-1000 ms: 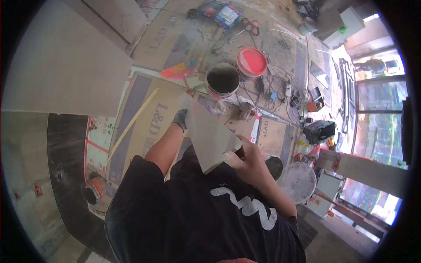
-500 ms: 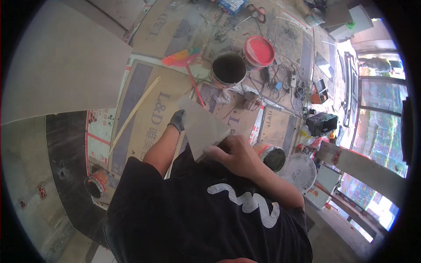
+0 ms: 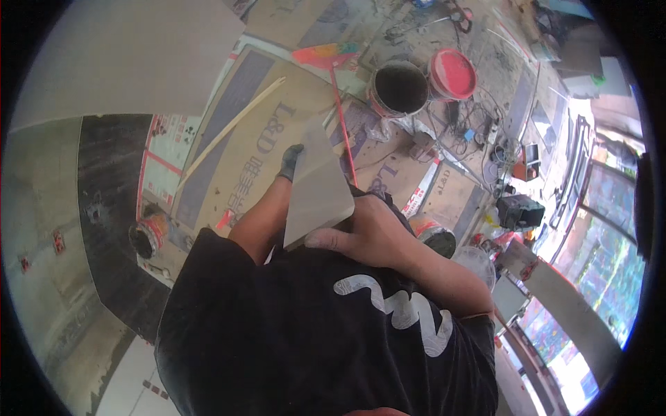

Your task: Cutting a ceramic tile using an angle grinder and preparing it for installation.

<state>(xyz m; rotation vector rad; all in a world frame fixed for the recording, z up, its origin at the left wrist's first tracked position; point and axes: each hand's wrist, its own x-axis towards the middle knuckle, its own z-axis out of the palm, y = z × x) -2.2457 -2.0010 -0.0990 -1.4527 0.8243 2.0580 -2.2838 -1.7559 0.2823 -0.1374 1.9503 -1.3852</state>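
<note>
A flat, light grey-beige cut piece of tile or board (image 3: 318, 188) with straight edges and pointed corners is held in front of my body, tilted. My left hand (image 3: 291, 161), in a dark grey glove, grips its left edge, and most of the fingers are hidden behind the piece. On the near side, my bare right hand (image 3: 364, 232) holds the lower right edge. Its thumb lies along the near edge and its fingers pass out of sight beneath.
Printed protective boards (image 3: 239, 149) cover the floor. Ahead are a red-handled broom (image 3: 338, 104), a dark bucket (image 3: 399, 89) and a red-topped bucket (image 3: 452, 74). A wooden strip (image 3: 232, 135) lies left. Cables (image 3: 479, 128) and a black crate (image 3: 520, 211) lie right. A large panel (image 3: 132, 59) stands upper left.
The held piece has turned clockwise in my hands, its far corner swinging from left to right. My view has shifted, so the floor items appear farther right and higher. Both hands keep their grip.
</note>
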